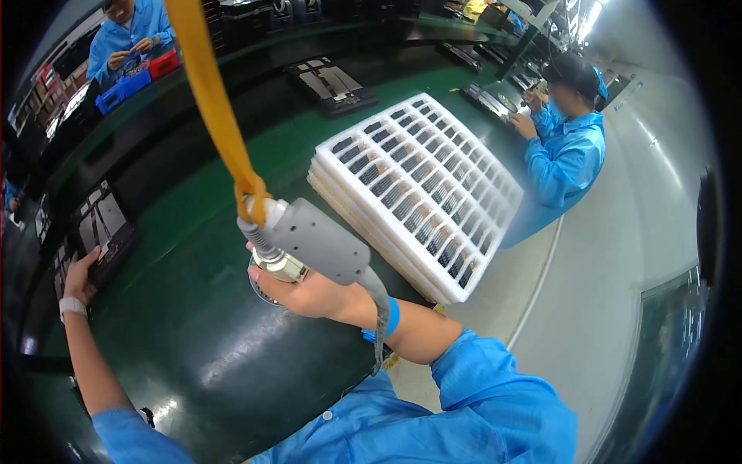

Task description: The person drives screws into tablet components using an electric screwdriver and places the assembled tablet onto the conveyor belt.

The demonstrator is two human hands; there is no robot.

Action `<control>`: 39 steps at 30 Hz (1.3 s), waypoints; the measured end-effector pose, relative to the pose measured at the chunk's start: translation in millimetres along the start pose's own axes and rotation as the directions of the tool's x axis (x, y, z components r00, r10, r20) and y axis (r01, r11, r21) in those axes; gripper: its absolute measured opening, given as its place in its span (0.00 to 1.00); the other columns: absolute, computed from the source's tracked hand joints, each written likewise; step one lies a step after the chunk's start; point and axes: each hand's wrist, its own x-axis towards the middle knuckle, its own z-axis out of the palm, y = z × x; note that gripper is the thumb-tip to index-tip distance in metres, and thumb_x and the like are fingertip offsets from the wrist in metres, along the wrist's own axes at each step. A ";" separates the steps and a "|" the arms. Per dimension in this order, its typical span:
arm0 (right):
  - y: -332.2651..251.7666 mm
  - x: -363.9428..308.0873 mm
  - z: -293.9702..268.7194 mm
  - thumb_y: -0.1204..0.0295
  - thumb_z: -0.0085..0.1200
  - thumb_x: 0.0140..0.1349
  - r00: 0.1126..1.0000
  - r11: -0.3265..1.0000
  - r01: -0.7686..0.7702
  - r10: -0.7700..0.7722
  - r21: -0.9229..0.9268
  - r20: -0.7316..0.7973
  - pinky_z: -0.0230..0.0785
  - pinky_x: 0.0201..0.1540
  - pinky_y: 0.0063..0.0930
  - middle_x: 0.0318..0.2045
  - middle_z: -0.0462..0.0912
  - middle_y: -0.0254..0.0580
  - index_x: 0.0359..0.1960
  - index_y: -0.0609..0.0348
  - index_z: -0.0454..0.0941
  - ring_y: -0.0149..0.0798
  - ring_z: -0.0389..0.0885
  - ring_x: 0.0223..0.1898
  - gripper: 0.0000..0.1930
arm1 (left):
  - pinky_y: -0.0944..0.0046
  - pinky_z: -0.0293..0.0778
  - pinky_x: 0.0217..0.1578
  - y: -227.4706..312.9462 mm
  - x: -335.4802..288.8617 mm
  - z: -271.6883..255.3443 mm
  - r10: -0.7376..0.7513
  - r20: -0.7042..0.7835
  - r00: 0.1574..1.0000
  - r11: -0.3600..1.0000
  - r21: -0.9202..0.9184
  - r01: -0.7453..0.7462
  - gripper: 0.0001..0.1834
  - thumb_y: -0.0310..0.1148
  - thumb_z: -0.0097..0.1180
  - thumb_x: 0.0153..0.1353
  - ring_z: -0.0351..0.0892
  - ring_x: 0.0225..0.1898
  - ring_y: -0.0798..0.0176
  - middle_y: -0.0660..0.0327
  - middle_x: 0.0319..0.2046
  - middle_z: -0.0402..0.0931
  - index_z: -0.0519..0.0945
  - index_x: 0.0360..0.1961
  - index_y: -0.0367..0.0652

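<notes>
My right hand (313, 295) is wrapped round an electric screwdriver (321, 241), which hangs from a yellow strap (212, 93). Its grey housing hides part of my fingers, and its lower end cannot be seen. A cable (380, 317) runs down from the housing past my wrist. Beneath the hand shows the edge of a round, dotted metal piece (265, 292). At the far left, my left hand (79, 280) grips the near edge of a black-framed panel with silver-grey inner parts (108, 220). Some of its fingers are hidden by the panel.
Right of the screwdriver sits a stack of white foam trays (417, 189) with many small dark parts in slots. Another black-framed panel (331, 83) lies farther along the green bench (232, 340). A co-worker (568, 147) works at right; another (131, 46) is at upper left beside blue and red bins (124, 90).
</notes>
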 end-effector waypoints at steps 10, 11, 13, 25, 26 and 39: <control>-3.0 -10.2 -9.1 0.79 0.63 0.61 0.998 0.999 -0.021 0.023 -0.034 0.063 0.71 0.37 0.19 0.35 0.80 0.29 0.52 0.59 0.76 0.21 0.75 0.34 0.17 | 0.66 0.72 0.53 -33.0 -243.6 116.9 0.404 -0.007 0.915 0.738 -0.588 -0.331 0.39 0.30 0.61 0.61 0.76 0.49 0.68 0.58 0.57 0.75 0.60 0.72 0.39; -6.2 -10.8 -7.4 0.79 0.64 0.59 0.995 0.998 -0.068 0.068 -0.005 0.067 0.71 0.34 0.20 0.33 0.80 0.30 0.50 0.60 0.77 0.21 0.76 0.32 0.16 | 0.65 0.73 0.52 -46.0 -262.9 125.2 0.432 0.042 0.901 0.766 -0.545 -0.341 0.39 0.29 0.61 0.61 0.77 0.50 0.68 0.56 0.60 0.73 0.60 0.73 0.39; -10.3 -8.0 -10.6 0.79 0.64 0.59 0.994 0.998 -0.038 0.041 -0.041 0.099 0.71 0.34 0.21 0.32 0.80 0.30 0.48 0.61 0.78 0.22 0.76 0.31 0.16 | 0.65 0.74 0.51 -74.4 -291.9 131.2 0.453 0.096 0.886 0.790 -0.504 -0.349 0.39 0.27 0.60 0.61 0.78 0.50 0.67 0.55 0.62 0.71 0.59 0.73 0.38; -13.6 -22.3 -4.0 0.80 0.67 0.55 0.969 0.968 -0.249 0.248 0.043 0.011 0.72 0.37 0.21 0.40 0.84 0.36 0.47 0.62 0.79 0.23 0.78 0.35 0.17 | 0.49 0.52 0.70 -166.2 -330.5 86.2 0.741 -0.127 0.660 0.502 0.757 -0.418 0.24 0.28 0.51 0.68 0.53 0.73 0.41 0.47 0.71 0.58 0.69 0.64 0.34; -15.0 -20.6 -7.6 0.80 0.67 0.55 0.968 0.967 -0.251 0.250 0.047 0.022 0.72 0.37 0.21 0.40 0.84 0.36 0.47 0.62 0.79 0.23 0.78 0.35 0.17 | 0.49 0.52 0.70 -176.2 -323.5 87.9 0.735 -0.136 0.664 0.509 0.757 -0.408 0.24 0.28 0.51 0.68 0.53 0.73 0.41 0.47 0.71 0.58 0.69 0.64 0.34; -14.5 -21.9 -0.4 0.83 0.66 0.55 0.952 0.950 -0.305 0.306 0.072 -0.003 0.69 0.30 0.16 0.32 0.80 0.31 0.45 0.65 0.79 0.20 0.76 0.28 0.16 | 0.54 0.73 0.50 -199.5 -317.0 74.0 0.779 -0.362 0.512 0.593 0.691 -0.413 0.15 0.14 0.49 0.63 0.79 0.47 0.46 0.46 0.47 0.79 0.78 0.51 0.31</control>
